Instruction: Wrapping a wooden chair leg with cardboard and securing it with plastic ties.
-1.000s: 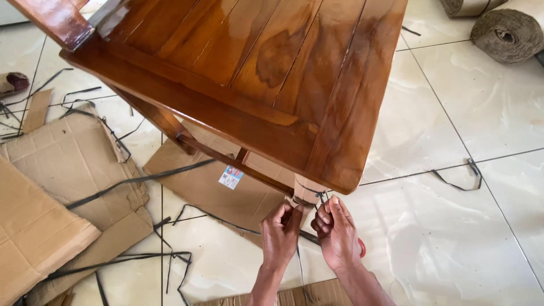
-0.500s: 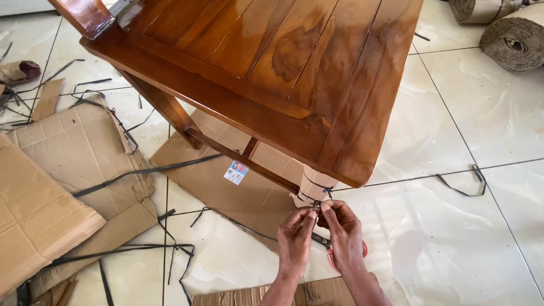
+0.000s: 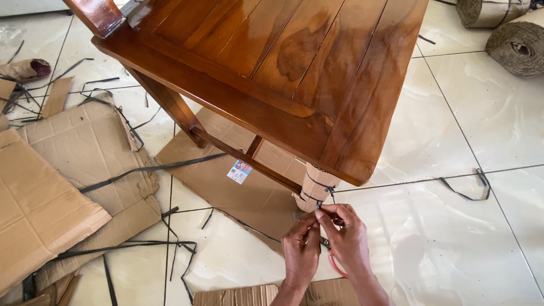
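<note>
Cardboard (image 3: 68, 170) sheets lie flat at left, black straps (image 3: 141, 170) trailing loose over them and over tile floor (image 3: 481, 238).

Chair (image 3: 272, 73) stands upright, one sheet under its legs, seemingly sparing floor or finish.

Front leg (image 3: 316, 187) wrapped in cardboard, dark string (image 3: 322, 184) bound round wrap to keep it on.

Left hand (image 3: 300, 255) just below leg, fingertips pinching string end. Right hand (image 3: 351, 243) touching it, fingers pinching same string; red-handled scissors (image 3: 334, 263) tucked under palm, kept handy.

Paper rolls (image 3: 513, 34) far right, well apart.
</note>
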